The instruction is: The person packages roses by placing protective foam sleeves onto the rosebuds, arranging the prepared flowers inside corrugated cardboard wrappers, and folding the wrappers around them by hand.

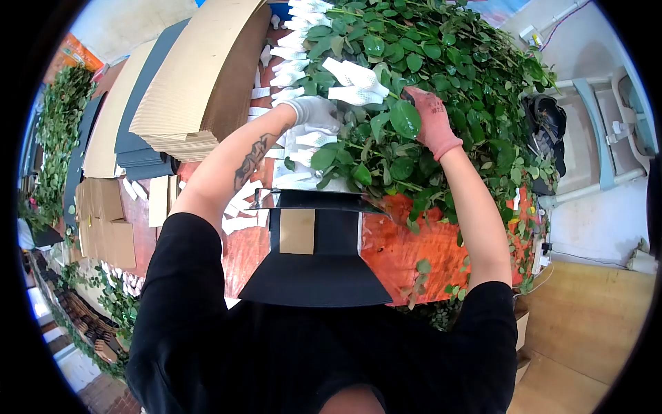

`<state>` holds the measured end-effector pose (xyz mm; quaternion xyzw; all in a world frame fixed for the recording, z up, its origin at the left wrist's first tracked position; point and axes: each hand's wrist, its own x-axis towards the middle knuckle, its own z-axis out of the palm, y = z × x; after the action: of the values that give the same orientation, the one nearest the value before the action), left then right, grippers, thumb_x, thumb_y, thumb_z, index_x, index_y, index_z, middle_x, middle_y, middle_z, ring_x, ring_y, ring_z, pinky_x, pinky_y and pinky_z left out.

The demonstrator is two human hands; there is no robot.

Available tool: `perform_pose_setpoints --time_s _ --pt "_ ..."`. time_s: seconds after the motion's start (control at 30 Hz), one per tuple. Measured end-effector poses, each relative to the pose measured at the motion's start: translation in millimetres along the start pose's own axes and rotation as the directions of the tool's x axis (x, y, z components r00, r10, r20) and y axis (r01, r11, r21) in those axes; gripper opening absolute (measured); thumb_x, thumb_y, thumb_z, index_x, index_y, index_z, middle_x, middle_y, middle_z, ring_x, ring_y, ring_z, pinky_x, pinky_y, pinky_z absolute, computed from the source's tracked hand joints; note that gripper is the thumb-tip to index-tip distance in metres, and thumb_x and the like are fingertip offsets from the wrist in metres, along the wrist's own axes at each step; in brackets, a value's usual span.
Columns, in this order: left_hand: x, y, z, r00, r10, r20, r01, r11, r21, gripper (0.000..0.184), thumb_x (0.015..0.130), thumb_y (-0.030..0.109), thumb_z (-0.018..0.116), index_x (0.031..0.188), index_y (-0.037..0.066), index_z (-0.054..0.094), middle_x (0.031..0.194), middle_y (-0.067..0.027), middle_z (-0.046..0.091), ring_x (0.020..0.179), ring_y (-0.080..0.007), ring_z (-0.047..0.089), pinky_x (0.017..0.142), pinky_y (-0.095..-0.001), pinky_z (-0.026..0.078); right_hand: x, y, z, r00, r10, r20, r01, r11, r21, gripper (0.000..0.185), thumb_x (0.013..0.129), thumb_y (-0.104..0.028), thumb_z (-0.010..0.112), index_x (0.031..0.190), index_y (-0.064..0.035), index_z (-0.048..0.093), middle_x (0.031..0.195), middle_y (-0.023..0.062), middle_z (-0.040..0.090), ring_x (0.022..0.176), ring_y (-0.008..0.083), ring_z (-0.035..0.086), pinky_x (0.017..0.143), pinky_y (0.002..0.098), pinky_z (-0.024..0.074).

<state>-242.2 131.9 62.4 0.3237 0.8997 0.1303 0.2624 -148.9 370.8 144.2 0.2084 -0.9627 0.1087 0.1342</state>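
Observation:
Two or so rose stems with white mesh sleeves [355, 81] over their heads stand out above a large heap of leafy rose stems [441, 52]. My right hand [432, 123], in a pink-red glove with a dark fingertip area, is closed around the stems just behind those sleeved heads. My left hand [314, 114], in a white glove, reaches in among other sleeved heads at the heap's left edge. Leaves and sleeves hide its fingers. In front of me a black sheet [314, 279] lies on the red table, with a small brown cardboard piece [297, 232] on it.
A tall stack of corrugated cardboard [196, 76] stands left, beside dark sheets [146, 131]. White paper strips [245, 210] lie scattered on the red table [427, 255]. A clear curved edge [317, 200] spans the black sheet. A grey-white chair [596, 131] stands right.

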Motion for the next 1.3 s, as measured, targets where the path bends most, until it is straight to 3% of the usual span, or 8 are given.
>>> perform_pose_setpoints --time_s 0.23,0.33,0.43,0.5,0.57,0.63,0.93,1.3 --pt "-22 -3 -41 0.986 0.163 0.034 -0.031 0.382 -0.924 0.034 0.086 0.018 0.061 0.116 0.003 0.056 0.105 -0.0048 0.062 0.089 -0.0127 0.062 0.083 -0.0281 0.050 -6 14 25 0.972 -0.167 -0.163 0.178 0.983 0.050 0.037 0.077 -0.019 0.063 0.107 -0.0007 0.053 0.105 0.0195 0.060 0.098 0.0357 0.058 0.086 0.0396 0.0463" --pt "-26 1 -40 0.949 0.244 -0.198 -0.189 -0.058 -0.980 0.037 0.089 0.031 0.059 0.115 0.006 0.055 0.113 -0.0100 0.061 0.097 -0.0180 0.062 0.087 -0.0338 0.051 3 12 11 0.974 0.021 0.227 -0.034 0.998 0.054 0.040 0.078 -0.020 0.062 0.110 -0.0001 0.051 0.105 0.0201 0.060 0.098 0.0360 0.057 0.087 0.0407 0.0456" --pt "-30 -9 -31 0.955 0.239 -0.176 -0.065 -0.411 -0.910 0.053 0.093 0.050 0.044 0.119 0.004 0.053 0.111 -0.0132 0.063 0.105 -0.0301 0.059 0.096 -0.0428 0.043 -2 22 9 1.000 -0.028 -0.004 0.027 0.990 -0.137 0.039 0.077 -0.020 0.063 0.109 -0.0005 0.052 0.104 0.0201 0.061 0.099 0.0358 0.058 0.087 0.0412 0.0454" --pt "-22 -19 -6 0.981 -0.094 -0.172 -0.167 0.067 -0.984 0.057 0.091 0.046 0.048 0.129 0.005 0.047 0.105 -0.0113 0.064 0.099 -0.0312 0.060 0.093 -0.0386 0.044 -2 26 0 0.995 -0.017 -0.097 0.012 0.999 -0.049 0.043 0.075 -0.018 0.066 0.110 0.0017 0.053 0.105 0.0211 0.061 0.100 0.0361 0.057 0.086 0.0401 0.0468" --pt "-23 -16 23 0.919 0.165 -0.359 -0.358 0.732 -0.580 0.055 0.084 0.035 0.058 0.130 0.007 0.047 0.098 -0.0115 0.066 0.091 -0.0280 0.061 0.087 -0.0355 0.045 -3 40 0 0.985 -0.070 -0.159 0.053 0.992 -0.111 0.044 0.073 -0.018 0.067 0.110 0.0029 0.055 0.106 0.0222 0.061 0.100 0.0357 0.058 0.086 0.0395 0.0473" --pt "-47 11 21 0.997 0.057 -0.058 -0.071 0.958 -0.277 0.057 0.077 0.026 0.064 0.128 0.008 0.050 0.093 -0.0142 0.066 0.088 -0.0270 0.062 0.081 -0.0344 0.046 -9 32 -22 0.988 -0.037 -0.150 0.025 0.996 -0.084 0.046 0.073 -0.019 0.068 0.111 0.0026 0.054 0.107 0.0223 0.060 0.102 0.0359 0.057 0.088 0.0393 0.0465" --pt "-41 6 25 0.940 0.172 -0.295 -0.085 0.955 0.286 0.030 0.076 0.022 0.049 0.096 0.007 0.064 0.087 -0.0192 0.065 0.084 -0.0351 0.063 0.076 -0.0442 0.049 -59 136 -130 0.775 0.629 -0.055 -0.038 0.133 0.990 0.055 0.090 -0.042 0.054 0.130 -0.0061 0.044 0.111 0.0067 0.059 0.094 0.0163 0.058 0.081 0.0321 0.0493" --pt "-80 -41 44 0.970 -0.064 -0.234 0.120 0.965 0.231 0.028 0.078 0.027 0.050 0.093 0.006 0.061 0.091 -0.0186 0.065 0.088 -0.0357 0.062 0.078 -0.0463 0.048 -221 136 -371 0.458 0.490 -0.742 -0.426 0.853 0.300 0.053 0.089 -0.038 0.055 0.129 -0.0056 0.044 0.113 0.0075 0.057 0.097 0.0171 0.057 0.083 0.0328 0.0478"
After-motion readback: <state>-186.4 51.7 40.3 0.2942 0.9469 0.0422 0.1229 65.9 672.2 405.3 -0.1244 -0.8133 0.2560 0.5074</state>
